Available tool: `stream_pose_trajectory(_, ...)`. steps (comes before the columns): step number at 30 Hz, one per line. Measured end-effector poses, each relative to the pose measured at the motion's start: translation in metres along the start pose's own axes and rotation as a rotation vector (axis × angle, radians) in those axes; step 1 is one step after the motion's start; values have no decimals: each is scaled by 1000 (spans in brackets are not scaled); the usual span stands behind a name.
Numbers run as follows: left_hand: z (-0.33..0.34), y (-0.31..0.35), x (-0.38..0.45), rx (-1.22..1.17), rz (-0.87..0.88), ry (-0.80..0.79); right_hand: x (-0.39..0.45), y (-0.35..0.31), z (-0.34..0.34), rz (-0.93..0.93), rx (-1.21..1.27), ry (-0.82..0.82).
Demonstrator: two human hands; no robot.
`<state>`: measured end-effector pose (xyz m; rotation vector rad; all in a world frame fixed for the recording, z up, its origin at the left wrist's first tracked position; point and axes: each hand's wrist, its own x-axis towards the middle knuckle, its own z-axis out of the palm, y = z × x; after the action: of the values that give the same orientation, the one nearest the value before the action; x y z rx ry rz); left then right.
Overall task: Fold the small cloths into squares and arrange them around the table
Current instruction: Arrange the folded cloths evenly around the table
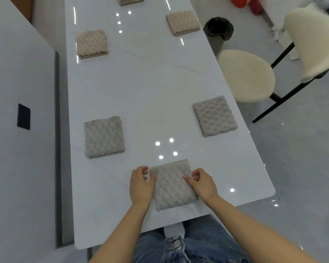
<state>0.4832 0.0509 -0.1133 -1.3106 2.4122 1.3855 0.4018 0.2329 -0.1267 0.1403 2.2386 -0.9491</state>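
A folded grey textured cloth (171, 186) lies square on the white table (150, 92) near its front edge. My left hand (141, 185) holds its left edge, thumb on top and fingers curled at the upper left corner. At the right edge my right hand (202, 184) grips it the same way, thumb on the cloth and fingers curled beside it. Other folded squares lie around the table: a grey cloth at the left (104, 136), a grey cloth at the right (215, 115), a beige cloth far left (92, 43), a beige cloth far right (182, 22) and one at the far end (130, 0).
A white cabinet (17, 73) stands close along the table's left side. To the right are a cream chair (245, 74) with black legs and a black bin (218, 28) on the grey floor. Red objects (245, 2) lie at the far right.
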Motion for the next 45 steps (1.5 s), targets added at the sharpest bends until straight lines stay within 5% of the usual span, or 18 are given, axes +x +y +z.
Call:
stream_pose_trajectory(5,-6,6,0,93,181,-26,-7,2,-15,-405,-184,80)
stream_pose_trajectory(11,-36,6,-12,11,457,-287,9,-27,-30,-831,-511,-156)
stream_pose_trajectory(15,-44,1,-15,-56,308,-418,25,-42,-22,-708,-548,-331)
stream_pose_trajectory(28,-28,-1,6,-196,84,-341,33,-30,-24,-413,-318,-87)
stream_pose_trajectory(34,-19,-3,18,-72,75,-319,41,-23,-22,-121,66,-197)
stream_pose_trajectory(45,1,-2,26,-8,14,-175,47,-22,-10,-64,58,-77)
